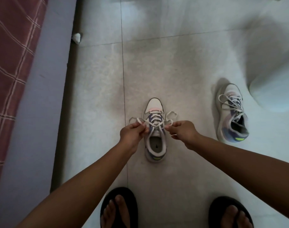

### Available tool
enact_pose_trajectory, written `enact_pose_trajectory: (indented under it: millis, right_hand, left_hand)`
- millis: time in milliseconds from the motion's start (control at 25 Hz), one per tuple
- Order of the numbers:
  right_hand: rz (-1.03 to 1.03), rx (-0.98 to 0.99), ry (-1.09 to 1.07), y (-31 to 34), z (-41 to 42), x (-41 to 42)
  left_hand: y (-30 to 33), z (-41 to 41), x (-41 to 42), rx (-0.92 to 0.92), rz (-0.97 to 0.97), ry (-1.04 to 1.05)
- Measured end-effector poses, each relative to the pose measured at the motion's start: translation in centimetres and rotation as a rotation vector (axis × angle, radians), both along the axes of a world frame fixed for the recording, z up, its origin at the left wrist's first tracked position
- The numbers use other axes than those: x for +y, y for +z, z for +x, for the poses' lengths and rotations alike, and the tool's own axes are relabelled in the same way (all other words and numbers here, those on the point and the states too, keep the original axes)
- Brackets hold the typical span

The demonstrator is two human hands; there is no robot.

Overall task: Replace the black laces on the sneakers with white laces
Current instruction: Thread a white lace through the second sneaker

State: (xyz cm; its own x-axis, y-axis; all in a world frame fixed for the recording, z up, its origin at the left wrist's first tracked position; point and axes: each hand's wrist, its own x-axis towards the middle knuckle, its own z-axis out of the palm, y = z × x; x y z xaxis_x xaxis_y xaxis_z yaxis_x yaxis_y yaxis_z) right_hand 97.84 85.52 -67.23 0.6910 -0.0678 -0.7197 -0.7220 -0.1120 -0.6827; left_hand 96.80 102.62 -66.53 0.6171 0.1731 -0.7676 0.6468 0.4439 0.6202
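Pale glossy floor tiles (173, 63) with thin dark grout lines reflect soft window light, while a bed (47, 96) with a lavender side and a red checked cover (10, 55) runs along the left edge
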Motion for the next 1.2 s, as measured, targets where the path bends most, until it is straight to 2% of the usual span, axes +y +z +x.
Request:
enact_pose_trajectory:
  millis: [240,480,560,880,1040,1120,1200]
  right_hand:
    - [-0.121,-0.012,0.219,-0.5,0.1,-0.9]
    - [-0.398,-0.296,0.557,-0.2,0.7,-0.9]
    - [-0.451,-0.37,0.611,0.2,0.9,-0.5]
    - [-0.456,-0.481,0.549,-0.6,-0.7,0.2]
    - [-0.307,-0.449,0.308,-0.5,-1.3,0.6]
    - [-0.359,-0.481,0.325,-0.3,-1.5,0.9]
    - [-0.452,-0.62,0.445,-0.2,-1.7,0.9]
  left_hand:
    - [-0.5,-0.4,0.1,-0.024,0.312,-0.191]
    - [-0.4,-0.6,-0.4,-0.114,0.378,-0.168]
    - [-0.6,-0.4,-0.4,-0.149,0.417,-0.199]
    - [-1.4,-2.4,-0.4,-0.345,0.65,-0.305]
    - [-1.5,-1.8,0.1,-0.375,0.679,-0.396]
    - [-1.6,-1.9,0.3,-0.397,0.755,-0.502]
    - [-1.5,-1.8,0.6,-0.482,0.859,-0.595]
